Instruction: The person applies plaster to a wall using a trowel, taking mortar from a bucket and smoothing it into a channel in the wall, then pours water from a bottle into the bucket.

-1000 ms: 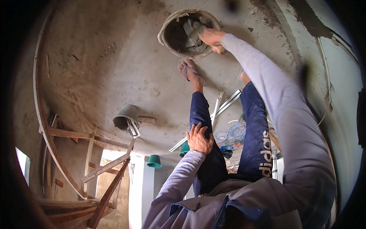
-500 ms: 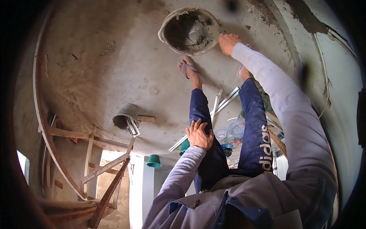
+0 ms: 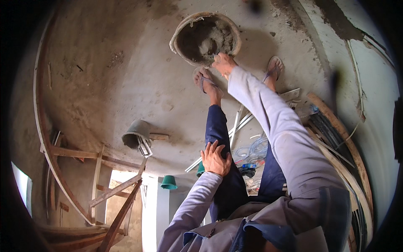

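A round tub [image 3: 175, 42] holds wet grey mortar [image 3: 214, 40], lumpy and heaped toward its right side. My right hand [image 3: 225, 64] is closed at the tub's near rim. A small bluish end shows at its fingers, but the rest of what it grips is hidden against the mortar. My left hand [image 3: 215, 158] rests flat on my left thigh, fingers spread, holding nothing. My feet in flip-flops [image 3: 205, 82] stand on the near side of the tub, the left one close to its rim.
A grey bucket [image 3: 137, 132] with metal tools lies tipped at the left. Wooden framing [image 3: 100, 180] fills the lower left. White strips [image 3: 239, 126] and clear tubing [image 3: 256, 149] lie around my legs. Curved boards [image 3: 340, 126] lean by the right wall; a green bucket [image 3: 168, 182] stands lower left.
My right hand has moved left and nearer, from the tub's right side to its near rim. The mortar's surface has shifted. My right foot stands further right; my left hand stays on my thigh.
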The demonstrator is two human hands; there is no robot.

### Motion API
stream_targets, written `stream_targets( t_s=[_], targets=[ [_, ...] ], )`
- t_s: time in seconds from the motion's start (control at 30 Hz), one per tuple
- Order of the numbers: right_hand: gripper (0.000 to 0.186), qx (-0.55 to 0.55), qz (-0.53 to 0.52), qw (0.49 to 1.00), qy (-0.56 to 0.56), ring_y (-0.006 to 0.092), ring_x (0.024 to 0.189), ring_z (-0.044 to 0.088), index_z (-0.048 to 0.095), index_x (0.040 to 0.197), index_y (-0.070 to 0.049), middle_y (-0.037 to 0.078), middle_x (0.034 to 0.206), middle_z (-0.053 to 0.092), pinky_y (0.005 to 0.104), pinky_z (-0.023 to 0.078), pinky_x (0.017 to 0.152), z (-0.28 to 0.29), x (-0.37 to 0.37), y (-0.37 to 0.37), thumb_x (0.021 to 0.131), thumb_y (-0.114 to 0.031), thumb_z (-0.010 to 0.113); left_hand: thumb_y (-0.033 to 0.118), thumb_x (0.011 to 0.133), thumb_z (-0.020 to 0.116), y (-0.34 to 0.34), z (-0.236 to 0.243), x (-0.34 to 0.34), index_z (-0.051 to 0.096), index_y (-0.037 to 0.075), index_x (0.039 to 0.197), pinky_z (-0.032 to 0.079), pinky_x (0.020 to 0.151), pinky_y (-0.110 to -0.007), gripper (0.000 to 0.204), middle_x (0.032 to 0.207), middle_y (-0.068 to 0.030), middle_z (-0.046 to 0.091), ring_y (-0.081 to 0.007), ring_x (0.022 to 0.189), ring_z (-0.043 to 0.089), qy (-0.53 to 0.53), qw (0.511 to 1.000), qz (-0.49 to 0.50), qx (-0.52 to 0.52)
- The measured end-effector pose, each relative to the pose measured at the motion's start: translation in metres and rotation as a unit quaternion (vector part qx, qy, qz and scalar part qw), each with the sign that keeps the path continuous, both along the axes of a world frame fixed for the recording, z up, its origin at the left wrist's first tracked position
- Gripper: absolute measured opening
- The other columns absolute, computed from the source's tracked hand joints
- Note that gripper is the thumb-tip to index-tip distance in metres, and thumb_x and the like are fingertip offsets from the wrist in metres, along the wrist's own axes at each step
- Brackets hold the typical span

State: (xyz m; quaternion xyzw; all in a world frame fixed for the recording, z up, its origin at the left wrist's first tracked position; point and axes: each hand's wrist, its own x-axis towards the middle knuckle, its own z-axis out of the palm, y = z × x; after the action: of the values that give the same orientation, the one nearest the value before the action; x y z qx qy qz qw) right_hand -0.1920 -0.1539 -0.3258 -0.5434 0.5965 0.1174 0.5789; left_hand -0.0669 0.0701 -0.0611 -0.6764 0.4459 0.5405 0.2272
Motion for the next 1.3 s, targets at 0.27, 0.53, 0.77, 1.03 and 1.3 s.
stream_targets(
  t_s=[0.27,0.53,0.77,1.03,1.3],
  targets=[
    [0.031,-0.138,-0.060,0.989,0.014,0.0424,0.082,0.058,0.047,0.096,-0.005,0.022,0.084,0.059,0.0472,0.046,0.070,0.024,-0.069,0.032,0.070,-0.015,0.059,0.033,0.071,0.064,0.001,-0.004,-0.013,0.064,0.017,0.108,0.023,0.107,-0.050,0.040,0.131,-0.0074,0.050,-0.0298,0.129,0.036,0.016,0.998,-0.033,-0.052],
    [0.031,-0.080,0.016,0.992,-0.095,0.0410,0.083,0.058,0.052,0.091,-0.001,0.024,0.087,0.059,0.0474,0.045,0.073,0.237,-0.151,0.022,0.068,-0.021,0.058,0.035,0.069,0.065,0.018,-0.011,-0.020,0.064,0.019,0.106,0.025,0.104,-0.046,0.040,0.128,-0.0034,0.052,-0.0234,0.124,0.041,-0.016,0.997,-0.003,-0.079],
    [0.031,0.117,0.095,0.983,-0.109,0.0249,0.067,0.059,0.052,0.100,0.000,0.016,0.082,0.059,0.0369,0.045,0.055,0.438,-0.258,-0.006,0.075,-0.018,0.057,0.035,0.075,0.062,-0.002,0.008,-0.050,0.061,0.012,0.110,0.028,0.103,-0.044,0.043,0.123,-0.0082,0.055,-0.0264,0.120,0.045,-0.012,0.996,0.019,-0.090],
    [0.026,0.032,-0.097,0.995,0.014,0.0073,0.060,0.047,0.062,0.102,-0.008,0.000,0.073,0.055,0.0245,0.041,0.054,0.465,-0.431,-0.097,0.079,-0.017,0.055,0.040,0.081,0.057,0.042,-0.011,-0.102,0.060,0.005,0.109,0.035,0.099,-0.042,0.044,0.114,-0.0163,0.058,-0.0335,0.112,0.049,0.031,0.981,0.041,-0.188],
    [0.028,-0.113,-0.050,0.972,0.199,0.0374,0.084,0.060,0.051,0.101,-0.004,0.022,0.091,0.060,0.0442,0.045,0.074,0.518,-0.447,-0.050,0.090,-0.029,0.048,0.051,0.084,0.050,0.035,-0.019,-0.121,0.051,0.007,0.124,0.019,0.109,-0.043,0.059,0.131,-0.0192,0.046,-0.0328,0.127,0.036,0.076,0.996,-0.002,-0.041]
  ],
)
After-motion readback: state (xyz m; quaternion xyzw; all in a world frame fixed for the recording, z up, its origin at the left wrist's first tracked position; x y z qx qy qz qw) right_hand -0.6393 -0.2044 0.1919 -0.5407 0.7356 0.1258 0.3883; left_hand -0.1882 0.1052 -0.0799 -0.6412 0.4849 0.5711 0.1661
